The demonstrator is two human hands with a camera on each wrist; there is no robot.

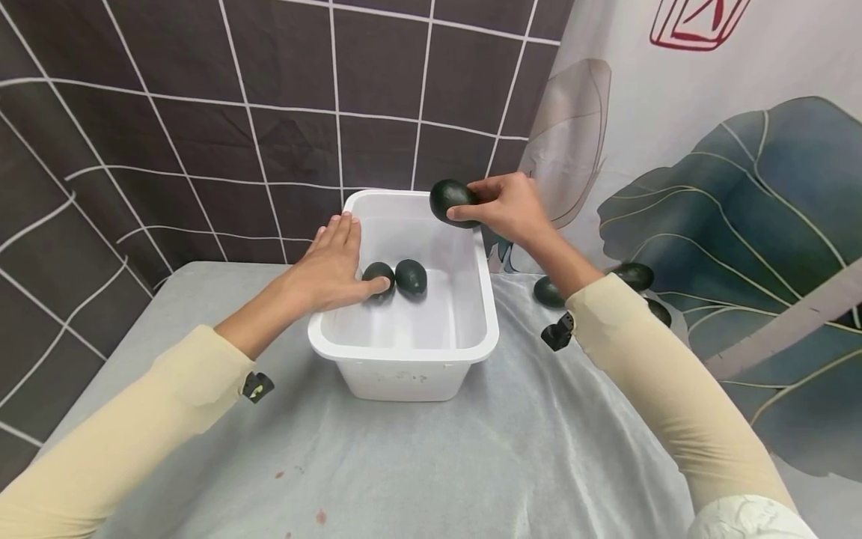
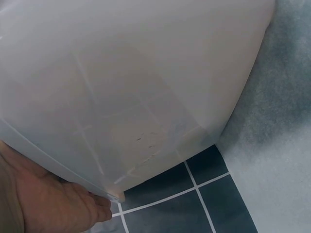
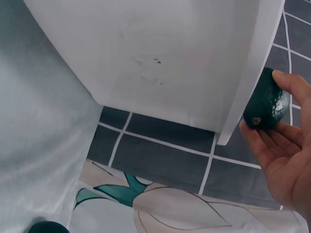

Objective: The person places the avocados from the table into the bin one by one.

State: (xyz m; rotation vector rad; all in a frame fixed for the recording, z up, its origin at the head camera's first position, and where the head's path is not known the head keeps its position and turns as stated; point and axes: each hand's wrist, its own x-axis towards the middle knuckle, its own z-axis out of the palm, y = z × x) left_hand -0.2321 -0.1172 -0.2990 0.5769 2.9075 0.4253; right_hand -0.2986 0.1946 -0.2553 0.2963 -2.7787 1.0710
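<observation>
A white plastic tub (image 1: 404, 374) stands on the cloth-covered table, and two dark green avocados, one of them the right-hand avocado (image 1: 411, 278), lie on its floor. My left hand (image 1: 330, 273) rests on the tub's left rim, fingers straight, its thumb reaching inward over the other avocado (image 1: 379, 273). Above the far right corner of the tub, my right hand (image 1: 512, 206) holds another avocado (image 1: 450, 201) between thumb and fingers. The right wrist view shows this held avocado (image 3: 266, 99) beside the tub's rim. In the left wrist view, the tub wall (image 2: 146, 97) hides what lies inside.
Several more avocados, among them one (image 1: 633, 275) partly behind the right forearm, lie on the table right of the tub. A grey cloth (image 1: 431, 464) covers the table. Behind hang a dark grid-patterned sheet (image 1: 283, 142) and a leaf-print curtain (image 1: 741, 187).
</observation>
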